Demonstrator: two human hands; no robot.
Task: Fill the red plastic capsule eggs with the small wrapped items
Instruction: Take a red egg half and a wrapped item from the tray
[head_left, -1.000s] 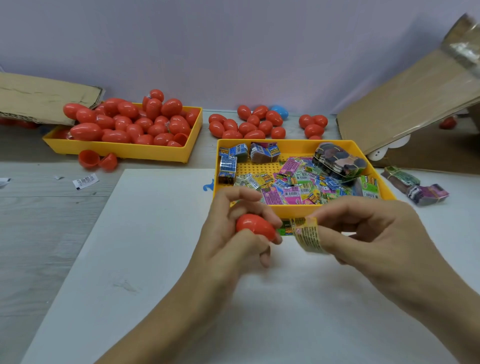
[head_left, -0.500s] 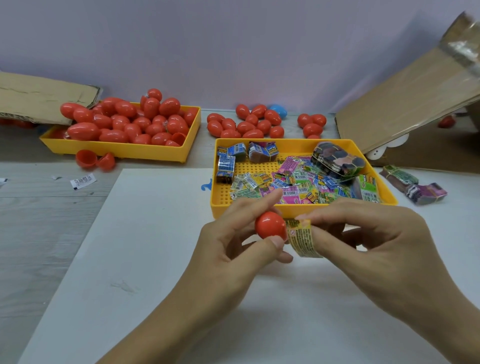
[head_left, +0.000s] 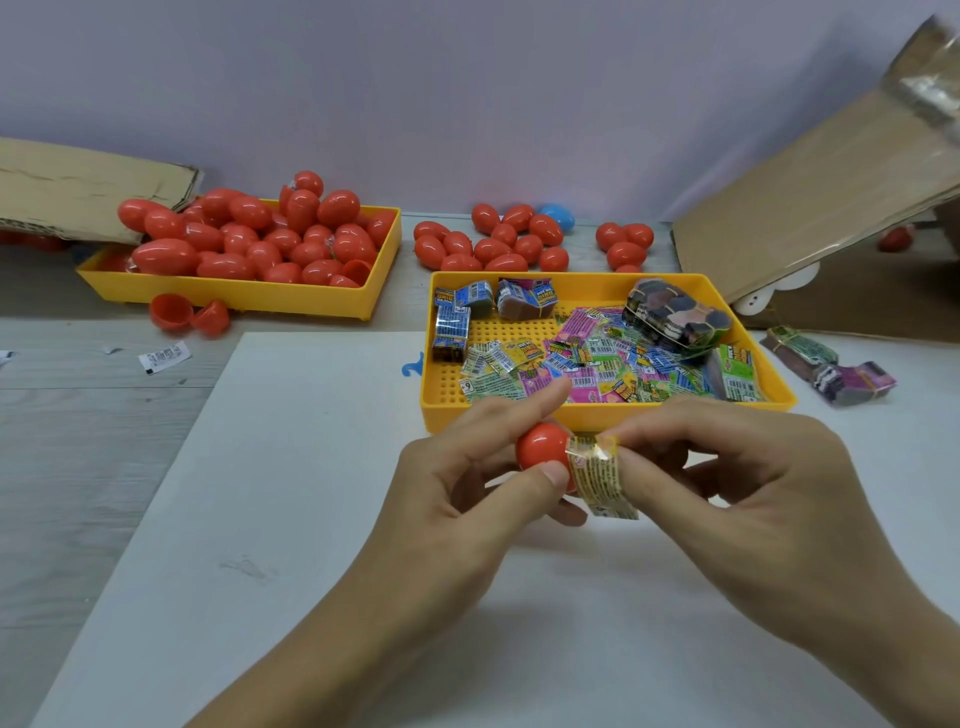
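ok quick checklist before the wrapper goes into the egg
1. Left hand has a grip on the red egg: ok.
2. Right hand pinches the wrapper: ok.
3. Wrapper meets the egg's edge: ok.
4. Egg's opening faces the wrapper: cannot tell, hidden.
5. Wrapper folded small enough to fit: cannot tell.
6. More wrappers ready in the near yellow tray: ok.

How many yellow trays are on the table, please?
2. One yellow tray at the back left holds red eggs; the other yellow tray, just beyond the hands, holds wrapped items.
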